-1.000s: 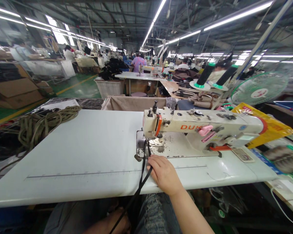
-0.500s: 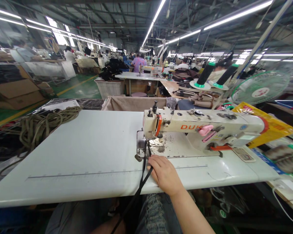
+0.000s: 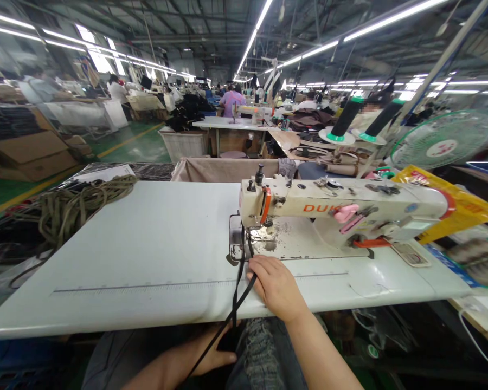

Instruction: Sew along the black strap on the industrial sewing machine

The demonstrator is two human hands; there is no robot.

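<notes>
My right hand rests on the table at the front of the sewing machine, its fingers closed on a narrow black strap. The strap runs back under the needle area, where two strands lie side by side. They cross at the table's front edge and hang towards my lap. Below that edge is my left hand, thumb held apart from the fingers, with a strand passing across it. Its fingertips are partly hidden in shadow beside the hanging strap.
The white table has a printed ruler along its front. A bundle of olive cords lies at its left end. Behind the machine stand black thread cones, a fan and a fabric-lined bin. A yellow bag lies at the right.
My left hand has come up from the bottom of the view to the hanging strap under the table edge. My right hand stays on the strap, and the view has shifted slightly.
</notes>
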